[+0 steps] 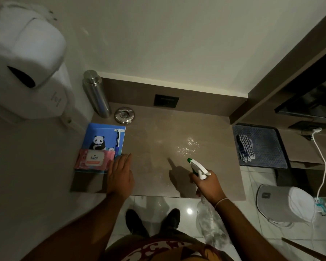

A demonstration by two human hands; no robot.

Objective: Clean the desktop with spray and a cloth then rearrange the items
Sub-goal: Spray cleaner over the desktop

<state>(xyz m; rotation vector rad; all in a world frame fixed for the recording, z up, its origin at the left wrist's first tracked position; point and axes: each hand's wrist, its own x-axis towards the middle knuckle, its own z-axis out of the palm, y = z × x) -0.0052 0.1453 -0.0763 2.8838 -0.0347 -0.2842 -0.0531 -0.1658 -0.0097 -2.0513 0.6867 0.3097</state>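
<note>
We are spraying the worktop (154, 166), our right hand (209, 185) gripping the spray bottle (199, 167) over wet droplets while our left hand (120, 176) is lying flat and empty, and next we are probably needing the checked cloth (245, 147) on the side mat (265, 147).

Dim room, plain off-white wall (177, 38), glossy white tiled floor (262, 232) with a light glare, brown counter (158, 132), dark shelf unit (290, 76) at right.
</note>
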